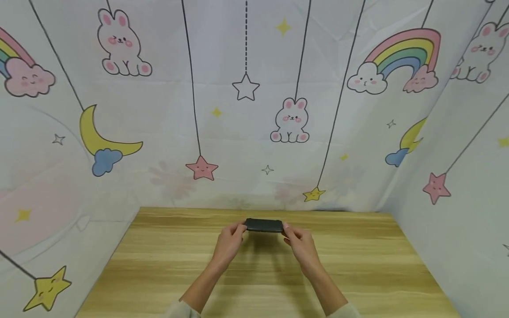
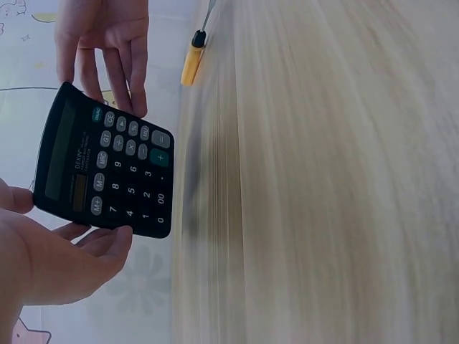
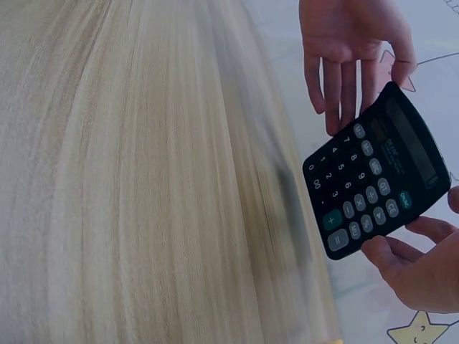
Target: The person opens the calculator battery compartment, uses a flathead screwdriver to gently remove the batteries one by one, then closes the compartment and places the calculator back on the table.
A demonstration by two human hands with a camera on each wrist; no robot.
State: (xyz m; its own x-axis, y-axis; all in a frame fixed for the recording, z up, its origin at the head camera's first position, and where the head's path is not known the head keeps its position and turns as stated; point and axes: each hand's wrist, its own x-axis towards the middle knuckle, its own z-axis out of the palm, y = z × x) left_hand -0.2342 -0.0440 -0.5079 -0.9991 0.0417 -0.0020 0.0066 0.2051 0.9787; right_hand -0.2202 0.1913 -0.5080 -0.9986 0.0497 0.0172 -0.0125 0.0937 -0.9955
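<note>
A black calculator (image 1: 264,225) is held up above the wooden table by its two short sides. My left hand (image 1: 229,243) pinches its left end, and my right hand (image 1: 304,247) pinches the right end. From the head it shows nearly edge-on, with a shadow on the wood below. Its keys and grey display face the wrist cameras: in the left wrist view the calculator (image 2: 107,165) has the left hand (image 2: 64,261) below it and the right hand (image 2: 104,43) above. The right wrist view shows the calculator (image 3: 373,175) tilted between both hands.
A yellow-and-black screwdriver (image 2: 192,64) lies by the table's edge in the left wrist view. The wood-grain table (image 1: 179,265) meets a white cloth wall (image 1: 238,132) printed with rabbits, stars and rainbows at the back, and similar cloth at the sides.
</note>
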